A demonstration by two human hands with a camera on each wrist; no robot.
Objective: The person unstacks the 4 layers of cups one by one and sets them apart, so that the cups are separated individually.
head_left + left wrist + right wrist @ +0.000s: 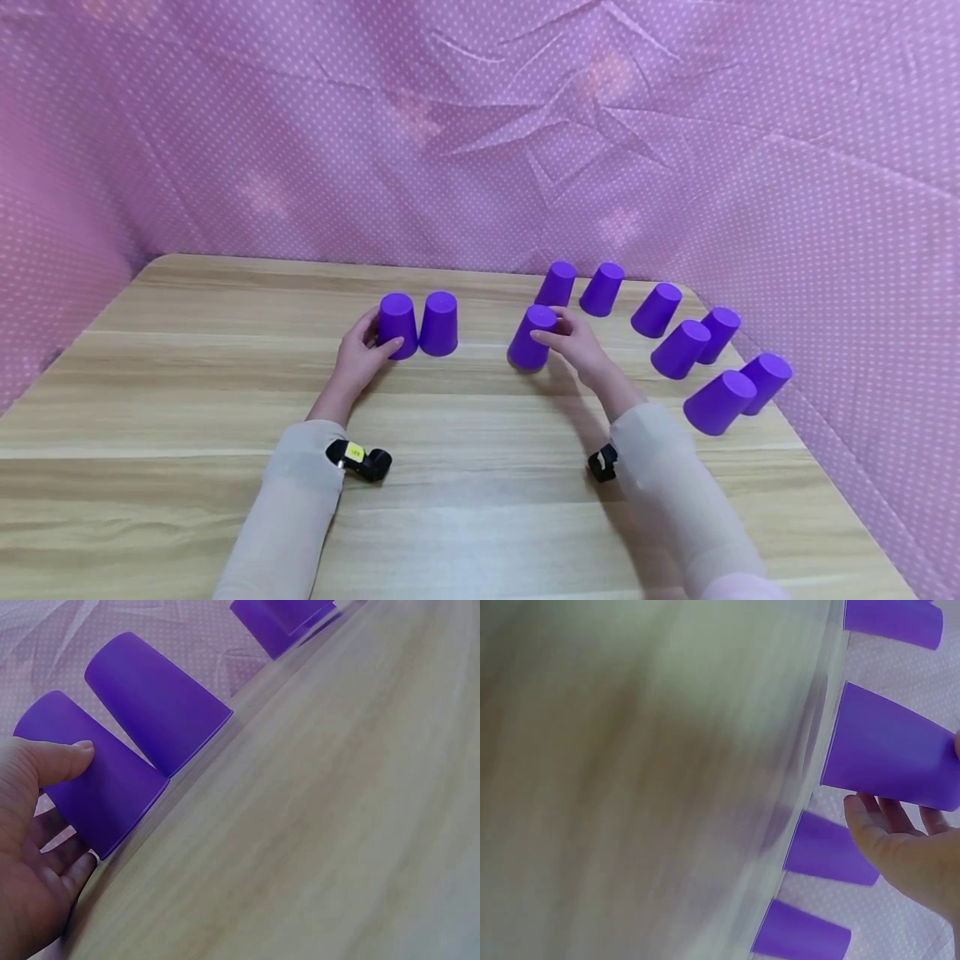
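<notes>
My left hand (358,354) holds an upside-down purple cup (397,323), thumb on its near side and the other fingers behind it. Right beside that cup stands a second inverted purple cup (439,325); in the left wrist view their lower rims meet. Farther right, my right hand (573,340) grips another upside-down purple cup (529,343) between thumb and fingers, its rim at the tabletop. In the right wrist view this cup (889,750) tilts with the camera, and the fingers (885,817) curve along one side.
Several more inverted purple cups stand in a curve along the right side, from a back cup (557,285) to a front cup (718,403). A wood-grain table (465,500) lies beneath everything. Pink dotted cloth (337,150) hangs around its back and sides.
</notes>
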